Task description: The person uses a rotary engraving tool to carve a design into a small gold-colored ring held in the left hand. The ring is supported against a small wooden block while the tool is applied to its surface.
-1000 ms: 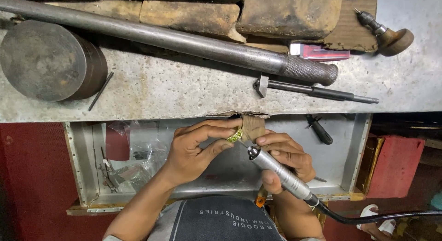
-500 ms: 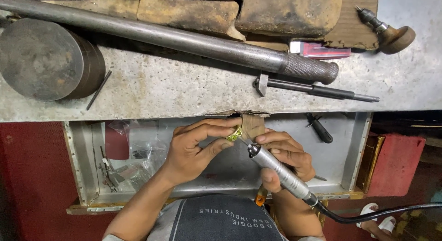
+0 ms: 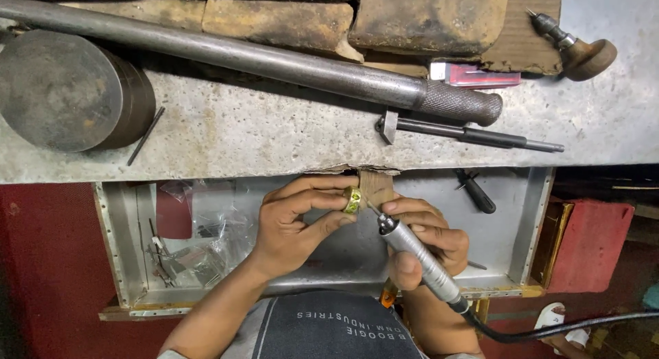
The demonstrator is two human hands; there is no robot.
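Observation:
My left hand [image 3: 298,222] pinches a small gold ring [image 3: 352,200] between thumb and fingers, pressed against a wooden bench peg [image 3: 376,186] that juts from the concrete benchtop's edge. My right hand [image 3: 422,239] grips a silver rotary handpiece [image 3: 419,259] like a pen, its thin bit touching the ring's side. A black cable [image 3: 549,328] runs from the handpiece off to the lower right. Both hands hover over an open metal drawer [image 3: 535,222].
On the concrete benchtop [image 3: 274,136] lie a long steel mandrel [image 3: 274,60], a heavy round steel block [image 3: 65,91], a small hammer [image 3: 467,134], a wooden-handled pin vise [image 3: 580,50] and bricks [image 3: 274,19]. The drawer holds plastic bags [image 3: 206,242] and small tools. A red box [image 3: 590,246] stands right.

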